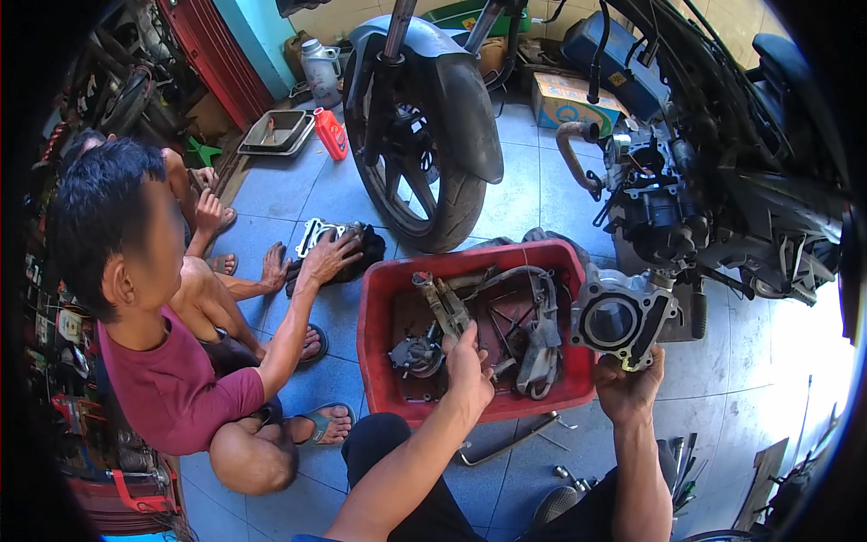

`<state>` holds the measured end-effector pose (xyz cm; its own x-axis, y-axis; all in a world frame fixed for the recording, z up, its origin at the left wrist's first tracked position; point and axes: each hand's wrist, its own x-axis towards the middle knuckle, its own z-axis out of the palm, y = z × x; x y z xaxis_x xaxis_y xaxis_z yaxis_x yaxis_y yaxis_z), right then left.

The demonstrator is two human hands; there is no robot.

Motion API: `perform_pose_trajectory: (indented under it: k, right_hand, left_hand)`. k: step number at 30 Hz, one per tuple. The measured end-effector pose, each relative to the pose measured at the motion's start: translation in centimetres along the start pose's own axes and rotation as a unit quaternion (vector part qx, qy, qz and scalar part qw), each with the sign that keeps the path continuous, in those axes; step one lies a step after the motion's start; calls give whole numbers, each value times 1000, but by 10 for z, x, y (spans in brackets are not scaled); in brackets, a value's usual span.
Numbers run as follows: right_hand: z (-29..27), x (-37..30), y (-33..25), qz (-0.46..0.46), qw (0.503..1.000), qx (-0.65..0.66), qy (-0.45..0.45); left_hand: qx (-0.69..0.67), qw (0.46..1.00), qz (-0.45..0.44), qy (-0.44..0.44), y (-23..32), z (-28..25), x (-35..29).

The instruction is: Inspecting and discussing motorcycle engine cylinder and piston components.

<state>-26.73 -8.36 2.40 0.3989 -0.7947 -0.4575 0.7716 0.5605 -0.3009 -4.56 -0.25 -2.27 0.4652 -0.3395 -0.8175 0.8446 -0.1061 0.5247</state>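
In red tub [376, 334], metal parts [418, 355]

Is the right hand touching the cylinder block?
Touching. The head view shows the right hand gripping the cylinder block from below, at its lower edge.

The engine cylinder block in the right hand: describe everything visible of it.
The engine cylinder block looks like silvery-grey metal. Its flat face, turned toward the camera, shows a large round bore ringed in dark, a long dark opening to the right, and lobed corners with holes. The right hand grips its lower end, holding it raised beside the right rim of the red tub. Its rear side is hidden.
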Motion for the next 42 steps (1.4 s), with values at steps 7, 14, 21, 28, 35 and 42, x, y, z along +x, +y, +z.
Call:
perform_pose_trajectory:
  k: [7,14,21,28,35,42]
  right_hand:
    - [4,-2,6,-7,1000,-17,14]
    - [6,-3,5,-4,1000,-23,19]
    - [7,-3,10,-5,999,-19,36]
    - [5,-3,9,1,999,-34,14]
    - [10,-5,14,0,998,-65,22]
    - [12,-4,13,1,998,-59,9]
  left_hand:
    - [81,989,-11,-121,-22,4,-24]
    - [-28,999,4,-43,-1,-11,3]
    - [73,977,-9,-201,-6,0,-30]
    - [151,909,153,-358,-9,11,-32]
    - [118,894,161,-401,-9,9,-36]
    - [122,896,146,-402,-7,10,-35]
